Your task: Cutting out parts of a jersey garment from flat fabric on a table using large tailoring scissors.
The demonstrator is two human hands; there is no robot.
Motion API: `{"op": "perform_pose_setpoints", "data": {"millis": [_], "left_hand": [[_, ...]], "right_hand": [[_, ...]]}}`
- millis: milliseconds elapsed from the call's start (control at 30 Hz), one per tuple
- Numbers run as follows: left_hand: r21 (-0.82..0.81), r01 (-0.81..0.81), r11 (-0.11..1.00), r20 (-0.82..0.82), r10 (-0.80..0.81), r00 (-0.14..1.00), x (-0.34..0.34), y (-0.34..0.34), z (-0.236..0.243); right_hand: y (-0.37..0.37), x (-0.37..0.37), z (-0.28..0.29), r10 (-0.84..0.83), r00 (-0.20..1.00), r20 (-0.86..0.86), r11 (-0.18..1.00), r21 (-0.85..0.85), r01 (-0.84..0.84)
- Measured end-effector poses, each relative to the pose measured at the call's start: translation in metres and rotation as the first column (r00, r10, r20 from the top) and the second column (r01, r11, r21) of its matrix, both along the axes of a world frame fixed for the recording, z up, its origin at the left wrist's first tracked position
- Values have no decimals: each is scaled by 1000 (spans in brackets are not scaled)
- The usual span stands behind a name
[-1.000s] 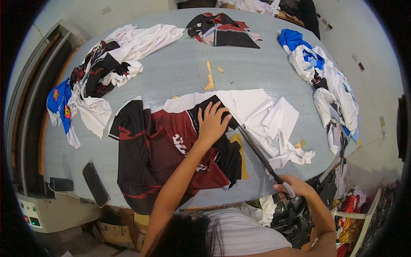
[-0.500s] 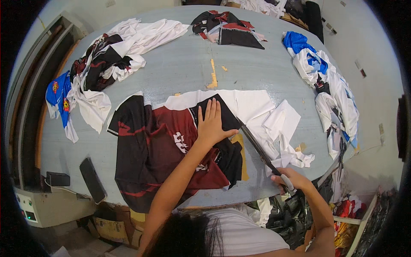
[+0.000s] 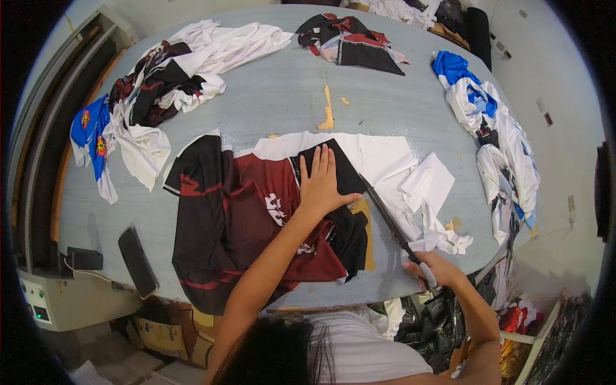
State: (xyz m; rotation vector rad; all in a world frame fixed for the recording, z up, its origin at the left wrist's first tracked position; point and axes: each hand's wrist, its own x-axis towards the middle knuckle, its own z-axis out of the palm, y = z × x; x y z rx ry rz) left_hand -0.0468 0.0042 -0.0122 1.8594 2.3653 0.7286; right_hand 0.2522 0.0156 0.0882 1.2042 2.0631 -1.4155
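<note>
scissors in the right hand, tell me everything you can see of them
The scissors are long and slim, with dark blades that look like metal and a pale grey handle part showing at the right hand, which grips them. They slant up and leftward, tip end at the right edge of the black cloth, with white fabric beside the blades. How far the blades are parted is too small to tell.

Left hand [image 3: 319, 190]: fingers [image 3: 325, 160] straighter, thumb [image 3: 350, 198] stretched sideways.
</note>
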Motion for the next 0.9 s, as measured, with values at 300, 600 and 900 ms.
{"op": "perform_pose_setpoints", "data": {"millis": [300, 600, 900], "left_hand": [[-15, -2, 1000, -13, 1, 1000, -1, 0, 2], [-25, 0, 1000, -1, 0, 1000, 0, 0, 1], [-28, 8, 1000, -5, -8, 1000, -1, 1, 1]], "right_hand": [[5, -22, 18, 62, 992, 110, 998, 16, -64], [12, -32, 6, 107, 988, 111, 989, 94, -117], [15, -52, 17, 109, 986, 124, 992, 58, -116]]}}
